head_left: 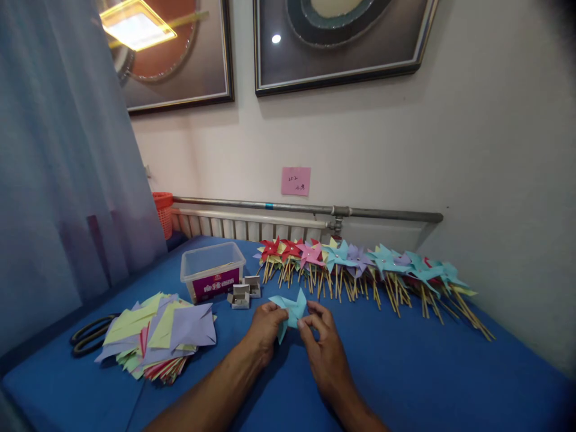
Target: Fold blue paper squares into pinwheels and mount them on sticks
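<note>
Both my hands hold a light blue paper pinwheel head [290, 307] just above the blue table [405, 372]. My left hand [265, 330] pinches its left side with closed fingers. My right hand [321, 342] pinches its right side, fingers closed on the folded paper. Several finished pinwheels on wooden sticks [360, 267] lie in a row behind my hands, in red, pink, yellow, purple and light blue.
A pile of cut coloured paper squares [162, 336] lies at the left, with black scissors [90, 335] beside it. A clear plastic tub [212, 270] and two small open boxes [245, 292] stand behind. A radiator and pipe run along the wall.
</note>
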{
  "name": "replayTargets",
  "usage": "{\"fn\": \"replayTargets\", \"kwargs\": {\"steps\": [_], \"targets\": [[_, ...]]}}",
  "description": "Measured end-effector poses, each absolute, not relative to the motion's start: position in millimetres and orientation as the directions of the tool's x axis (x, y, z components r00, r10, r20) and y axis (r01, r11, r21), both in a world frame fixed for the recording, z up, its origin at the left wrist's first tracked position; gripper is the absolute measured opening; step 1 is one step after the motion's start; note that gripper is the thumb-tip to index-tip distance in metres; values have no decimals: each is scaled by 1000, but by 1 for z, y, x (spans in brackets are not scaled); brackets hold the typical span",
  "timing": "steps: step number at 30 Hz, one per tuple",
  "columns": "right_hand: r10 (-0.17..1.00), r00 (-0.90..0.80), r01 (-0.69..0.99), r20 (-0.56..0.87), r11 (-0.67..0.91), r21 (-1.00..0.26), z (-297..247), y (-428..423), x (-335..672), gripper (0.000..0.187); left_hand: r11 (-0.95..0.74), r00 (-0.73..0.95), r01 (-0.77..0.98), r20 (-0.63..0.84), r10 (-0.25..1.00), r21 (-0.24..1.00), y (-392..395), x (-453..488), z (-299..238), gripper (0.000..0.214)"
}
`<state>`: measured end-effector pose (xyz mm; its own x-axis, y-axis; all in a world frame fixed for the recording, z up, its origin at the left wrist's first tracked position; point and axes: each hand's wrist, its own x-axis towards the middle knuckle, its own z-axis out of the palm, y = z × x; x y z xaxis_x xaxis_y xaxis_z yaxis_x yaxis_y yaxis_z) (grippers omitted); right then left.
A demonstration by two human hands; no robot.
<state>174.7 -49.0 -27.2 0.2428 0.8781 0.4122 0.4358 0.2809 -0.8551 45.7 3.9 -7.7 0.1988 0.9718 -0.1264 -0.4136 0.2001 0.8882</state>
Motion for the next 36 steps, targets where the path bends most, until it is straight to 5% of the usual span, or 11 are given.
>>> {"fn": "replayTargets", "kwargs": {"steps": [10, 25, 31, 36], "targets": [[893, 324, 382, 311, 177, -907, -30, -41, 176, 28, 206, 129, -408, -167, 977, 890, 3, 49, -13, 32], [873, 307, 439, 379, 224, -870, -24, -43, 176, 20, 173, 154, -390, -121, 981, 904, 3, 48, -13, 28], [909, 363, 89, 206, 186, -978, -26, -36, 181, 26, 186, 190, -381, -120, 974, 906, 4, 46, -12, 30], [968, 204, -142, 148, 179, -974, -34, -26, 187, 46, 182, 246, -319, -104, 964, 930, 4, 46, -14, 30]]}}
